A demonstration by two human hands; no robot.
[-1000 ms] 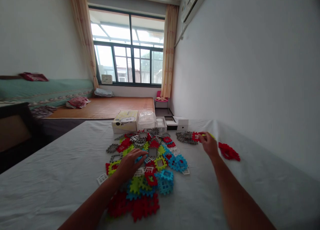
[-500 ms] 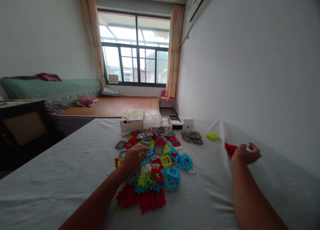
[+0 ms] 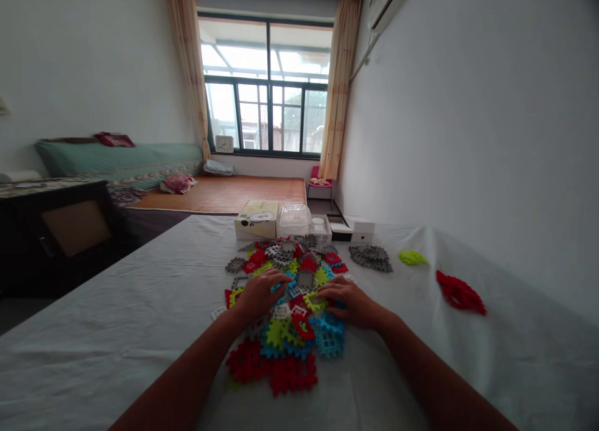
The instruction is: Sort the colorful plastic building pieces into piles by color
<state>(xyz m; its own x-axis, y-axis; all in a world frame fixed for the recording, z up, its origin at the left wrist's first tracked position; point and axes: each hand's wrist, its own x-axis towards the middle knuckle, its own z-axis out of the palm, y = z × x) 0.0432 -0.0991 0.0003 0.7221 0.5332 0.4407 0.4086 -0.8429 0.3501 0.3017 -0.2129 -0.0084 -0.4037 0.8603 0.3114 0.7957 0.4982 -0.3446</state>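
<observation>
A table (image 3: 154,294) covered in pale grey cloth is seen nearest, and across its middle a loose heap of flat, toothed plastic building pieces is spread. At the near end of the heap, toothed red plates (image 3: 294,373) are laid overlapping. Just beyond these, toothed yellow-green plates (image 3: 279,333) and a blue lattice panel (image 3: 330,342) are found, with small white lattice panels (image 3: 281,312) strewn among them.

Over the heap's middle both bare hands are held, palms down and apart. By the left hand (image 3: 262,292), small blue pieces are met at the bent fingertips; whether its grip is closed on one cannot be told. By the right hand (image 3: 350,299), a square yellow-green frame (image 3: 315,301) is reached at the fingertips; whether it is gripped cannot be told either.

To the right, apart from the heap, three piles are set: red toothed pieces (image 3: 461,292), then grey toothed pieces (image 3: 370,257) and yellow-green toothed pieces (image 3: 412,257). Behind the heap, a pale yellow printed carton (image 3: 257,220) and a clear plastic container (image 3: 294,220) are placed side by side. Farther off, a bed (image 3: 234,192) topped with a brown mat is seen below a dark-framed window (image 3: 269,85).
</observation>
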